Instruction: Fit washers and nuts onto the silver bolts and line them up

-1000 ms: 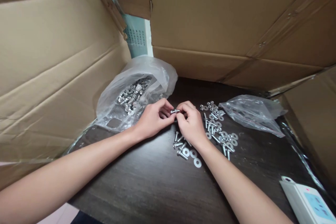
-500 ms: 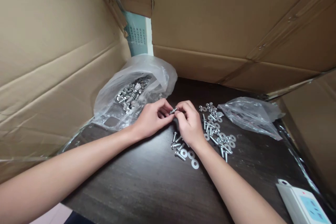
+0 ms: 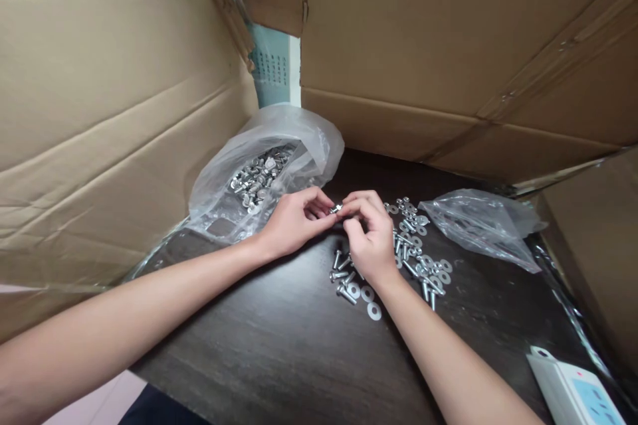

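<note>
My left hand (image 3: 295, 222) pinches a small silver bolt (image 3: 335, 208) between thumb and fingertips, above the dark table. Curled around the bolt's other end are the fingers of my right hand (image 3: 371, 239), its thumb a little apart; a nut there is too small to make out. Below and beside the right hand lie several loose bolts (image 3: 346, 295) and flat washers (image 3: 373, 311). More bolts, nuts and washers (image 3: 423, 269) are spread to its right, partly hidden by the hand. Behind my left hand, a clear plastic bag (image 3: 212, 172) holds a heap of finished-looking bolt pieces (image 3: 256, 179).
Cardboard walls (image 3: 399, 33) surround the dark table (image 3: 259, 339) at the left, back and right. A crumpled clear bag (image 3: 478, 219) lies at the right. A white power strip (image 3: 573, 385) with a lit red light sits at the near right.
My right hand's thumb has come away from the bolt, and its fingers have shifted on the bolt's end. The left hand keeps its pinch. The whole view has shifted slightly.
</note>
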`<action>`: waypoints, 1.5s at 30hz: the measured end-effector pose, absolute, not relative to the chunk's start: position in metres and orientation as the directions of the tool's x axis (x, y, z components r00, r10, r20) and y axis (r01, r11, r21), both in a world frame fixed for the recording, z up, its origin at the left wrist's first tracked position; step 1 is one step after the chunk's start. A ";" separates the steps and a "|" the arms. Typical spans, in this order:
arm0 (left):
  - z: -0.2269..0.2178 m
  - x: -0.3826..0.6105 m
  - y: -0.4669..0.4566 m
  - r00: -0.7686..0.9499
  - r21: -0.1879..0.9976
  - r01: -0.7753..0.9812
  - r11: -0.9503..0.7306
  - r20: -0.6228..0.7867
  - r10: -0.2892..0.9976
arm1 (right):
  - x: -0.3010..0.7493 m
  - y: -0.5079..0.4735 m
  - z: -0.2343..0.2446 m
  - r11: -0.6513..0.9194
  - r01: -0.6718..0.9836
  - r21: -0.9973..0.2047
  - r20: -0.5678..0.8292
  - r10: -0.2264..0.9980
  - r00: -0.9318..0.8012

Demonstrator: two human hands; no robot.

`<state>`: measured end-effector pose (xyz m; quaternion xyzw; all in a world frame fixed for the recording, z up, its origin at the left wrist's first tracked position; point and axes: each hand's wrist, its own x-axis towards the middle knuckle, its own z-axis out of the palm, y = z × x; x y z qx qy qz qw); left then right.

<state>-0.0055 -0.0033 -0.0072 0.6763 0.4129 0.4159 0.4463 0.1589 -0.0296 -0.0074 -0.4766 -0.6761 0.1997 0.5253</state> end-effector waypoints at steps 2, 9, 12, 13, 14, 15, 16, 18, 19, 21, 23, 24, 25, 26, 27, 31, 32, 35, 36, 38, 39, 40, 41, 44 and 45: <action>-0.007 -0.006 -0.003 0.310 0.949 0.188 -0.255 0.189 0.932 | 0.158 -0.031 -0.006 0.473 0.460 -0.751 0.541 0.841 0.018; -0.008 -0.006 -0.004 0.336 0.939 0.182 -0.290 0.218 0.916 | 0.158 -0.026 -0.010 0.380 0.479 -0.791 0.443 0.896 0.020; -0.008 -0.006 -0.005 0.343 0.933 0.183 -0.311 0.236 0.909 | 0.159 -0.024 -0.012 0.357 0.481 -0.800 0.421 0.907 0.027; -0.007 -0.006 -0.005 0.341 0.928 0.187 -0.321 0.245 0.908 | 0.159 -0.023 -0.013 0.353 0.487 -0.799 0.419 0.908 0.028; -0.007 -0.005 -0.005 0.339 0.925 0.193 -0.327 0.250 0.907 | 0.159 -0.023 -0.013 0.349 0.493 -0.797 0.415 0.909 0.028; -0.006 -0.005 -0.005 0.340 0.923 0.198 -0.330 0.251 0.906 | 0.160 -0.023 -0.013 0.346 0.497 -0.796 0.413 0.911 0.026; -0.006 -0.005 -0.005 0.343 0.921 0.202 -0.333 0.251 0.905 | 0.160 -0.023 -0.013 0.345 0.499 -0.795 0.410 0.912 0.024; -0.006 -0.005 -0.005 0.350 0.918 0.208 -0.339 0.254 0.902 | 0.160 -0.023 -0.013 0.348 0.500 -0.793 0.414 0.910 0.023; -0.007 -0.005 -0.005 0.350 0.916 0.210 -0.342 0.256 0.901 | 0.160 -0.024 -0.012 0.349 0.500 -0.792 0.416 0.909 0.025; -0.007 -0.005 -0.005 0.348 0.912 0.221 -0.345 0.256 0.902 | 0.160 -0.024 -0.012 0.339 0.498 -0.798 0.406 0.913 0.029; -0.007 -0.006 -0.005 0.353 0.910 0.230 -0.346 0.253 0.901 | 0.159 -0.024 -0.011 0.317 0.496 -0.808 0.384 0.923 0.036; -0.007 -0.006 -0.005 0.358 0.908 0.230 -0.349 0.255 0.898 | 0.159 -0.024 -0.011 0.309 0.498 -0.810 0.378 0.925 0.041; -0.007 -0.006 -0.005 0.364 0.906 0.227 -0.356 0.260 0.894 | 0.159 -0.024 -0.011 0.307 0.502 -0.808 0.381 0.923 0.049; -0.007 -0.006 -0.005 0.368 0.904 0.224 -0.364 0.267 0.891 | 0.159 -0.024 -0.011 0.307 0.507 -0.806 0.387 0.920 0.058; -0.006 -0.007 -0.005 0.370 0.901 0.222 -0.372 0.275 0.888 | 0.158 -0.024 -0.011 0.308 0.508 -0.804 0.394 0.917 0.067; -0.006 -0.006 -0.005 0.382 0.901 0.211 -0.380 0.282 0.880 | 0.158 -0.024 -0.011 0.310 0.493 -0.813 0.384 0.922 0.053; -0.006 -0.006 -0.005 0.389 0.901 0.204 -0.382 0.283 0.877 | 0.158 -0.024 -0.010 0.318 0.491 -0.811 0.385 0.922 0.038; -0.006 -0.006 -0.005 0.403 0.897 0.200 -0.393 0.290 0.868 | 0.158 -0.023 -0.010 0.332 0.494 -0.804 0.391 0.920 0.018; -0.006 -0.006 -0.005 0.406 0.896 0.203 -0.395 0.290 0.867 | 0.158 -0.023 -0.010 0.324 0.495 -0.806 0.384 0.923 0.021; -0.006 -0.006 -0.005 0.412 0.897 0.202 -0.394 0.287 0.865 | 0.158 -0.023 -0.011 0.304 0.500 -0.811 0.362 0.932 0.021; -0.006 -0.006 -0.005 0.412 0.898 0.198 -0.394 0.289 0.864 | 0.157 -0.023 -0.011 0.300 0.503 -0.811 0.354 0.935 0.013; -0.006 -0.006 -0.005 0.409 0.898 0.193 -0.395 0.292 0.864 | 0.157 -0.023 -0.011 0.303 0.505 -0.808 0.351 0.936 0.000; -0.006 -0.006 -0.005 0.405 0.898 0.191 -0.398 0.297 0.865 | 0.157 -0.023 -0.010 0.309 0.505 -0.806 0.352 0.936 -0.011; -0.006 -0.006 -0.005 0.395 0.893 0.197 -0.405 0.306 0.866 | 0.157 -0.024 -0.008 0.309 0.491 -0.814 0.350 0.937 -0.010; -0.006 -0.006 -0.005 0.393 0.892 0.203 -0.405 0.305 0.867 | 0.157 -0.024 -0.007 0.306 0.484 -0.820 0.349 0.937 -0.002</action>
